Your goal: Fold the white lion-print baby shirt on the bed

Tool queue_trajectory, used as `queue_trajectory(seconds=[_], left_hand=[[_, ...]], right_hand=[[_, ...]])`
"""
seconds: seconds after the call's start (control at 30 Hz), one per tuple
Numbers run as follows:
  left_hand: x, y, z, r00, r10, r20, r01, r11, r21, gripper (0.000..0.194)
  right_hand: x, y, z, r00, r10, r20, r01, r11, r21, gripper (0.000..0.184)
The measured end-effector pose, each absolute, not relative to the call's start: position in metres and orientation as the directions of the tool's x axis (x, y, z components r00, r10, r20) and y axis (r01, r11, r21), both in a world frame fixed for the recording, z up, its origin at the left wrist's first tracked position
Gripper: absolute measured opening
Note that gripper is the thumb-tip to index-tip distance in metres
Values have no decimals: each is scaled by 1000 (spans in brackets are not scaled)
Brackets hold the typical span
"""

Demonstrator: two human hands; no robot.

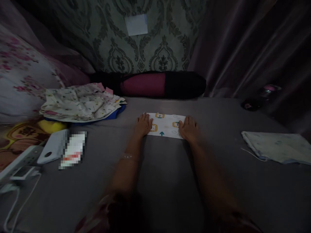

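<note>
Here — cloth (166, 126) between hands (143, 124) (189, 128) (opposite edges)

On the grey bed (218, 119) I view remotely lie a printed white cloth (166, 127), centre; heaped fabrics (80, 101), left; a pale folded cloth (279, 146), right; a dark bolster (145, 84), rear.

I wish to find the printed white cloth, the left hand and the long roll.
Printed white cloth (166, 127), head view: its middle.
Left hand (143, 125), head view: the hand's back.
Long roll (147, 85), head view: its pink section.
</note>
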State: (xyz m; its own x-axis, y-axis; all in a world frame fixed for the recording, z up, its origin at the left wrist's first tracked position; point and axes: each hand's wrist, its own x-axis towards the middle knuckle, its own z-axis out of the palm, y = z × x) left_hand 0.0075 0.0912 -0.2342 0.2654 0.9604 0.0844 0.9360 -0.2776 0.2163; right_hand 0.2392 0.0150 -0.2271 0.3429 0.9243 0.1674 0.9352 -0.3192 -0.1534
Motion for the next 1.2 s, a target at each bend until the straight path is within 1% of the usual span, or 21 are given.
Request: queue_trajectory(seconds=[0.13, 0.2, 0.3, 0.37, 0.43, 0.5, 0.73, 0.83, 0.93, 1.03, 1.13, 1.2], left_hand=[[9, 87, -229, 257, 962, 91, 942, -271, 200, 60], [13, 84, -225, 253, 956, 145, 945, -277, 174, 60], [22, 79, -222, 296, 931, 215, 936, -328, 130, 61], [26, 77, -223, 320, 928, 190, 930, -346, 124, 61], [28, 77, -226, 318, 939, 134, 932, -335, 136, 61], [28, 78, -229, 313, 944, 100, 933, -326, 152, 61], [26, 79, -228, 316, 944, 97, 921, -330, 209, 60], [31, 75, -224, 315, 938, 147, 918, -340, 206, 59], [43, 68, -222, 368, 904, 218, 892, -409, 192, 58], [54, 62, -223, 435, 883, 179, 862, -465, 200, 56], [59, 60, -224, 443, 889, 114, 862, -458, 216, 56], [58, 60, -225, 442, 891, 100, 864, -454, 220, 56]], right_hand=[[236, 15, -219, 353, 928, 122, 929, -333, -159, 63], [231, 16, -216, 348, 926, 149, 933, -325, -156, 62], [221, 17, -214, 282, 937, 206, 956, -255, -149, 60], [216, 17, -215, 255, 952, 171, 961, -229, -156, 59], [213, 17, -218, 256, 960, 116, 958, -235, -167, 59], [213, 17, -221, 261, 960, 97, 955, -242, -172, 59], [216, 17, -223, 256, 961, 103, 955, -235, -179, 59], [212, 18, -220, 254, 957, 138, 956, -227, -185, 58], [205, 20, -217, 210, 961, 178, 965, -174, -198, 57], [199, 21, -218, 150, 976, 158, 974, -119, -193, 56], [195, 22, -223, 142, 981, 135, 979, -120, -164, 55], [195, 21, -226, 144, 979, 145, 981, -122, -153, 54]])
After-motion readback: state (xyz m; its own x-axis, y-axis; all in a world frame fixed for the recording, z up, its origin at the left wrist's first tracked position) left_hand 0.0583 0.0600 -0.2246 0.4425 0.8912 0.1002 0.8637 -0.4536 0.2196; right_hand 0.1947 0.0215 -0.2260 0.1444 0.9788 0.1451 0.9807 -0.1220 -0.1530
